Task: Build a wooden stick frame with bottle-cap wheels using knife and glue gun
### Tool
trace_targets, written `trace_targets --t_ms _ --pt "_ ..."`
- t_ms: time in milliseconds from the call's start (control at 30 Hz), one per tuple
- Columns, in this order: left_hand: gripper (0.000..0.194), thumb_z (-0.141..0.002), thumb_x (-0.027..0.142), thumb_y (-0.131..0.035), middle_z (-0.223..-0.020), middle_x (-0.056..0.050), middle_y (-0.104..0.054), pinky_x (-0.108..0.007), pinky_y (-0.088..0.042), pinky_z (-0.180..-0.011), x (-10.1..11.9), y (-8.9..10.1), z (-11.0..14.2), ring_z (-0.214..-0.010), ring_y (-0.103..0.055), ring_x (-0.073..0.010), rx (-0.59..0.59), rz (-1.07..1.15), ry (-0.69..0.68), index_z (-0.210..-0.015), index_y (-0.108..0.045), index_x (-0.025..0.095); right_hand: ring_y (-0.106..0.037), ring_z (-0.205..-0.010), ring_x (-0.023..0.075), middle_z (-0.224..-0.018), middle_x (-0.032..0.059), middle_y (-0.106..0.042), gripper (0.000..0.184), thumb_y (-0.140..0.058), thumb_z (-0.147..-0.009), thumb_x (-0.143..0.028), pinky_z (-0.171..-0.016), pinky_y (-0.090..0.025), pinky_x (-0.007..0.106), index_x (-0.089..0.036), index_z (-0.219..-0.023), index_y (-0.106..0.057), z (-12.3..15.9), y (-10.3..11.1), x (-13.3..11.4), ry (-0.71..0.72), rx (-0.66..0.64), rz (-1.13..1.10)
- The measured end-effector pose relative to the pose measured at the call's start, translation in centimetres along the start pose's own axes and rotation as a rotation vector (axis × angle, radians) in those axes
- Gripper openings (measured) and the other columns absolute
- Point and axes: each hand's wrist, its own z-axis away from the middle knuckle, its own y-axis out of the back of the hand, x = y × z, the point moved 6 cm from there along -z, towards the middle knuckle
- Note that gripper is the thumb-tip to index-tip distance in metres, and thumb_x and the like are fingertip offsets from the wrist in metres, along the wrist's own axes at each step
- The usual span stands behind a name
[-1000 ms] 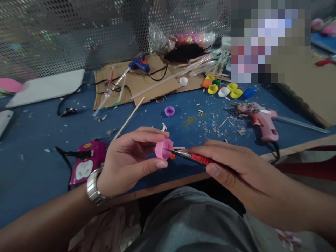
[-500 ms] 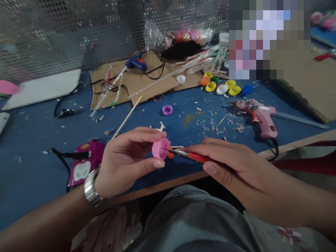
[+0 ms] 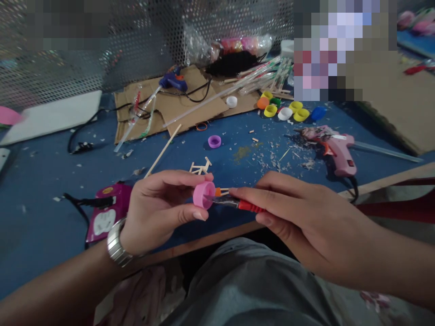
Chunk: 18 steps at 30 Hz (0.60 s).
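- Fingers of left hand (image 3: 152,208): with these and thumb, pinching pink cap (image 3: 200,197) firmly, head view.
- Gripping red-handled knife (image 3: 250,206) in right hand (image 3: 302,210), with fingers closed around handle.
- Holding pink cap above front part of tabletop (image 3: 50,174), near middle of front edge, mouth turned towards knife.
- Done so far: blade tip at cap's open side, apparently inside. Pierced or cut through? Cannot tell.
- No attachment visible on pink cap; judged unfinished, if meant for joining.
- Partly built, by look: small stick frame (image 3: 206,164) just behind left fingers. Joints too small to check.
- Lying loose: purple cap (image 3: 214,145) behind stick frame; yellow caps (image 3: 301,116) towards back edge, right of cardboard (image 3: 204,111).
- Not in hand: pink glue gun (image 3: 344,158), near right part of front edge; blue glue gun (image 3: 174,82), on cardboard.
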Motion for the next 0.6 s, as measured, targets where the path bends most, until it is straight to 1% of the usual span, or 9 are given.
trace_targets --t_ms 133,200,267,333,400,433,467,533,600 --pt "0.043 -0.07 0.029 -0.11 -0.109 -0.004 -0.092 -0.032 -0.076 -0.087 0.2 0.1 -0.1 -0.094 -0.09 -0.0236 -0.02 -0.043 -0.028 -0.108 -0.092 0.036 -0.073 -0.08 0.0181 -0.111 0.0079 -0.073 0.042 -0.048 -0.117 -0.023 -0.067 -0.059 0.032 -0.02 -0.153 -0.07 -0.2 -0.2 -0.2 0.048 0.009 0.063" --pt "0.042 -0.071 0.032 -0.11 -0.109 -0.003 -0.092 -0.034 -0.077 -0.087 0.2 0.1 0.0 -0.095 -0.09 -0.0247 -0.023 -0.064 -0.045 -0.109 -0.092 0.037 -0.072 -0.079 0.0191 -0.111 0.0083 -0.073 0.043 -0.048 -0.117 -0.023 -0.066 -0.058 0.033 -0.019 -0.154 -0.069 -0.3 -0.2 -0.3 0.064 0.001 0.077" --pt "0.042 -0.072 0.034 -0.109 -0.109 -0.004 -0.092 -0.035 -0.077 -0.087 0.4 0.2 0.0 -0.097 -0.09 -0.0258 -0.03 -0.096 -0.075 -0.11 -0.092 0.037 -0.071 -0.079 0.0185 -0.111 0.0081 -0.073 0.043 -0.048 -0.117 -0.023 -0.067 -0.058 0.032 -0.019 -0.155 -0.068 -0.5 -0.2 -0.3 0.052 -0.013 0.036" --pt "0.044 -0.072 0.033 -0.109 -0.11 -0.004 -0.092 -0.036 -0.077 -0.088 0.7 0.3 0.1 -0.098 -0.089 -0.0261 -0.041 -0.138 -0.121 -0.113 -0.091 0.036 -0.072 -0.086 0.0177 -0.112 0.0072 -0.074 0.039 -0.049 -0.118 -0.024 -0.073 -0.058 0.031 -0.021 -0.152 -0.07 -0.7 -0.2 -0.2 0.001 -0.041 -0.076" --pt "0.048 -0.071 0.031 -0.109 -0.111 -0.005 -0.092 -0.036 -0.077 -0.09 1.2 0.2 0.1 -0.098 -0.09 -0.0263 -0.062 -0.181 -0.174 -0.115 -0.091 0.035 -0.07 -0.09 0.0168 -0.109 0.005 -0.075 0.033 -0.05 -0.12 -0.029 -0.079 -0.057 0.029 -0.025 -0.14 -0.075 -0.9 -0.4 0.1 -0.093 -0.094 -0.256" --pt "0.049 -0.071 0.029 -0.109 -0.111 -0.005 -0.092 -0.037 -0.077 -0.092 1.3 0.1 0.1 -0.099 -0.09 -0.0265 -0.075 -0.197 -0.193 -0.116 -0.09 0.034 -0.068 -0.088 0.0162 -0.104 0.0036 -0.074 0.031 -0.05 -0.12 -0.034 -0.077 -0.056 0.028 -0.025 -0.131 -0.078 -0.9 -0.6 0.3 -0.159 -0.128 -0.365" --pt "0.05 -0.071 0.027 -0.109 -0.111 -0.006 -0.092 -0.038 -0.077 -0.093 1.5 0.0 0.0 -0.099 -0.09 -0.0266 -0.086 -0.205 -0.214 -0.116 -0.09 0.033 -0.065 -0.081 0.0151 -0.096 0.002 -0.072 0.032 -0.051 -0.12 -0.04 -0.072 -0.053 0.026 -0.025 -0.123 -0.079 -0.8 -1.0 0.6 -0.238 -0.166 -0.491" --pt "0.049 -0.071 0.024 -0.109 -0.111 -0.006 -0.092 -0.036 -0.077 -0.094 1.9 -0.2 0.0 -0.1 -0.09 -0.0259 -0.103 -0.201 -0.259 -0.116 -0.09 0.032 -0.053 -0.066 0.012 -0.08 -0.002 -0.062 0.039 -0.053 -0.118 -0.052 -0.058 -0.044 0.024 -0.022 -0.112 -0.076 -0.3 -2.2 1.2 -0.435 -0.248 -0.786" --pt "0.048 -0.073 0.023 -0.108 -0.11 -0.005 -0.092 -0.031 -0.076 -0.092 2.2 -0.4 -0.1 -0.099 -0.09 -0.0238 -0.099 -0.206 -0.296 -0.116 -0.089 0.03 -0.044 -0.057 0.0094 -0.073 -0.005 -0.053 0.045 -0.058 -0.114 -0.062 -0.051 -0.035 0.023 -0.019 -0.106 -0.072 0.2 -3.5 1.4 -0.611 -0.319 -1.064"
